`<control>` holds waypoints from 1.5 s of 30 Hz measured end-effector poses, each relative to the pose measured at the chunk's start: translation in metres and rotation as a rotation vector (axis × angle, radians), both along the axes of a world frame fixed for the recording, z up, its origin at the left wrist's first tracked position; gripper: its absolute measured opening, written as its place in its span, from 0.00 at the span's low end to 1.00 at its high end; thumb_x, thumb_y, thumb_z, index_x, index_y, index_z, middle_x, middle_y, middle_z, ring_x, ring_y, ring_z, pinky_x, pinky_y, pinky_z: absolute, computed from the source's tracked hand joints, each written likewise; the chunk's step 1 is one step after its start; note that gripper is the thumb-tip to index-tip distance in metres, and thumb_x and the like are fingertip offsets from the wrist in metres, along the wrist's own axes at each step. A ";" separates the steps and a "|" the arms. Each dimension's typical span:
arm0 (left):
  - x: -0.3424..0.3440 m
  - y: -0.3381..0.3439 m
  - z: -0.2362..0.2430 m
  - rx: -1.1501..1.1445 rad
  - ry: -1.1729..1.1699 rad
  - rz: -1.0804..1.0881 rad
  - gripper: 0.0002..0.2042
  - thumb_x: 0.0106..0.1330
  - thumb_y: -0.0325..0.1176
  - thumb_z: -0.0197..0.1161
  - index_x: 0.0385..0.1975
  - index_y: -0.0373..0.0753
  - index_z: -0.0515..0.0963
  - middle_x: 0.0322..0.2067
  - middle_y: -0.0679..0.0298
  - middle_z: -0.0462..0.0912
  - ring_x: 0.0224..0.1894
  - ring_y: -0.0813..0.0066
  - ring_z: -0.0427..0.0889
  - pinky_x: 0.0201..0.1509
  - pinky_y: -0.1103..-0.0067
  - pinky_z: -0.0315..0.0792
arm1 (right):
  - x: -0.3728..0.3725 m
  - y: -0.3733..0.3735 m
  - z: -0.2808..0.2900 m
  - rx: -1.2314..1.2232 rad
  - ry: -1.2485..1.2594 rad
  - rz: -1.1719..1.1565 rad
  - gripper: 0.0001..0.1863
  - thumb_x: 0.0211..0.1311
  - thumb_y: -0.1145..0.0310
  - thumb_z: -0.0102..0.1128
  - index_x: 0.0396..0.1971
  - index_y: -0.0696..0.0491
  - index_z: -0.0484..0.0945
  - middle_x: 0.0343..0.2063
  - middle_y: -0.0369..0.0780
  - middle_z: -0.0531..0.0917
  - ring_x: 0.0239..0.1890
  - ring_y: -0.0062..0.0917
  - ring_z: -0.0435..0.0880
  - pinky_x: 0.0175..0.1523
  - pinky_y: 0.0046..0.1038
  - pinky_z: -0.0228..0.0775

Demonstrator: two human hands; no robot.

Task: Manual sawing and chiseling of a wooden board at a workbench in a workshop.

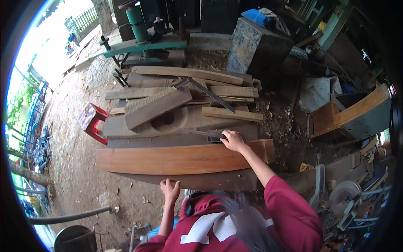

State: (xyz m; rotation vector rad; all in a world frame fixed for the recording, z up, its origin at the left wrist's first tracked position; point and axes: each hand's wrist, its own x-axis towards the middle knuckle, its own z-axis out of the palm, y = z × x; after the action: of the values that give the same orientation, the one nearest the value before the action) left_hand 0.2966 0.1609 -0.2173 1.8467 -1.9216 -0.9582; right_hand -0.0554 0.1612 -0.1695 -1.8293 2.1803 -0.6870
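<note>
A long reddish-brown board (184, 160), gently curved, lies across the wooden workbench (201, 182) in front of me. Just beyond its far edge, towards the right end, my right hand (233, 140) is closed on a black handle-like piece (215, 139). A thin strip runs leftward near this piece; whether the two are joined I cannot tell. My left hand (170, 190) is at the bench's near edge, fingers loosely curled and thumb apart, with nothing visible in it. A dark metal carpenter's square (210, 94) lies on the planks behind.
Several rough planks (159, 108) are piled on the bench's far half. A red stool-like box (95, 124) stands at its left end. Beyond are a green machine (136, 25) and a dark cabinet (252, 46). A wooden drawer box (348, 115) and scrap crowd the right.
</note>
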 end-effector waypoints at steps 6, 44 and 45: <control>0.065 -0.053 0.004 -0.020 0.156 0.329 0.13 0.51 0.39 0.60 0.29 0.37 0.72 0.36 0.50 0.66 0.43 0.56 0.64 0.50 0.70 0.57 | 0.012 -0.066 -0.011 0.121 0.101 0.096 0.11 0.45 0.63 0.56 0.27 0.54 0.73 0.28 0.43 0.77 0.34 0.37 0.75 0.39 0.34 0.67; 0.173 -0.204 -0.037 0.166 -0.262 0.893 0.43 0.48 0.57 0.57 0.57 0.33 0.47 0.50 0.48 0.63 0.54 0.50 0.60 0.53 0.51 0.49 | -0.062 -0.180 -0.009 0.456 0.648 0.041 0.12 0.35 0.72 0.61 0.26 0.55 0.76 0.35 0.41 0.75 0.47 0.32 0.66 0.51 0.32 0.59; 0.177 -0.213 -0.042 0.219 -0.228 0.841 0.44 0.48 0.58 0.56 0.56 0.32 0.47 0.49 0.46 0.65 0.54 0.48 0.61 0.53 0.50 0.47 | -0.064 -0.179 -0.011 0.458 0.650 0.027 0.11 0.37 0.73 0.60 0.26 0.55 0.76 0.34 0.41 0.76 0.47 0.32 0.67 0.51 0.32 0.59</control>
State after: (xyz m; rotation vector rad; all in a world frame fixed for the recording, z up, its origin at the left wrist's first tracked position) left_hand 0.4734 -0.0524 -0.2598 2.6285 -0.9393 -0.6920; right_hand -0.1193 -0.0183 -0.1800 -1.9796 2.3805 0.4635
